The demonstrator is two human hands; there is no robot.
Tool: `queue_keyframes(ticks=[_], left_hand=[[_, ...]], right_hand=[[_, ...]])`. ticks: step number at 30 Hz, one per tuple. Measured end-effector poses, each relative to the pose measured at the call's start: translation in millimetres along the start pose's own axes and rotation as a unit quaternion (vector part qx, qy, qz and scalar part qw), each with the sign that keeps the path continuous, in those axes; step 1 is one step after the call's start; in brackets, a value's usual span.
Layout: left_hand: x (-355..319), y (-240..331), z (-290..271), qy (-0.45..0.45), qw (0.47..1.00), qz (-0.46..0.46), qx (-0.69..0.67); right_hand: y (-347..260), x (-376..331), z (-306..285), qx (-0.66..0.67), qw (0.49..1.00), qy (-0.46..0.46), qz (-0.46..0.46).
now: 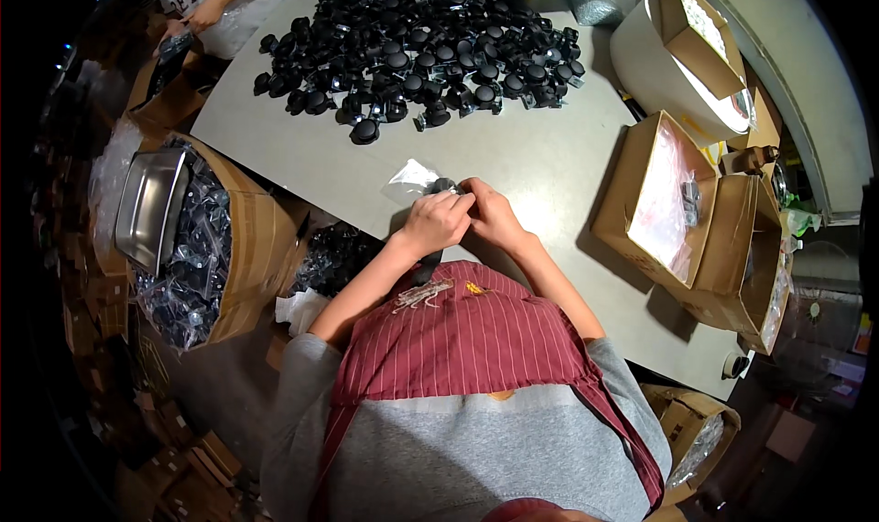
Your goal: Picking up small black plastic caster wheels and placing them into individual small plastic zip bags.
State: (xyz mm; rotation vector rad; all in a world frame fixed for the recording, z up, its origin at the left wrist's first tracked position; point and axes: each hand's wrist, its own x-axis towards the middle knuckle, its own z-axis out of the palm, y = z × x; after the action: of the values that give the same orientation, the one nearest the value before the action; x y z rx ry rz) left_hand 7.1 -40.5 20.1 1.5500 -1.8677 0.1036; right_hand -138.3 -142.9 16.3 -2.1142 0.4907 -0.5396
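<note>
Close to the table's near edge, my left hand (437, 220) and my right hand (492, 212) meet with bent, closed fingers. A small clear plastic bag (410, 181) sticks out beyond my left fingers, which grip it. A black rounded piece (443, 185), looking like a caster wheel, shows at the fingertips, partly covered. My right fingertips pinch right beside it; what lies between them is hidden. Farther off on the table is a wide heap of black caster wheels (417, 59) with metal fittings.
The pale table (540, 156) carries open cardboard boxes (641, 229) at the right, near a white drum (641, 55). To the left stands a large carton (247, 256) of bagged black parts with a metal tray (151, 201) on top. Another person's hand (206, 14) works at far left.
</note>
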Motion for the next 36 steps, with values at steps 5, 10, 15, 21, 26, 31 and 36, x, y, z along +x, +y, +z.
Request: queue_keyframes(ticks=[5, 10, 15, 21, 26, 31, 36], left_hand=[[-7.1, 6.2, -7.3, -0.005, 0.999, 0.011, 0.036], [-16.0, 9.5, -5.5, -0.013, 0.998, 0.036, 0.051], [-17.8, 8.6, -10.5, -0.009, 0.995, -0.06, 0.08], [-23.6, 4.9, -13.1, 0.033, 0.99, -0.119, 0.074], [-24.1, 7.3, -9.3, 0.008, 0.994, -0.096, 0.046], [-15.1, 7.1, -8.0, 0.023, 0.996, -0.075, 0.053], [-34.0, -12.6, -7.9, 0.051, 0.978, -0.168, 0.11]], right_hand=[[10.1, -4.5, 3.1, -0.024, 0.998, -0.01, 0.065], [14.2, 0.3, 11.4, -0.092, 0.995, 0.015, 0.018], [11.6, 4.7, 10.4, -0.197, 0.98, 0.029, 0.022], [8.9, -1.3, 9.9, -0.215, 0.975, 0.051, -0.012], [10.4, 9.0, 16.6, -0.269, 0.959, 0.088, 0.02], [23.2, 43.7, 12.7, -0.265, 0.961, 0.021, 0.076], [21.3, 94.4, -39.0, 0.105, 0.981, -0.144, 0.071]])
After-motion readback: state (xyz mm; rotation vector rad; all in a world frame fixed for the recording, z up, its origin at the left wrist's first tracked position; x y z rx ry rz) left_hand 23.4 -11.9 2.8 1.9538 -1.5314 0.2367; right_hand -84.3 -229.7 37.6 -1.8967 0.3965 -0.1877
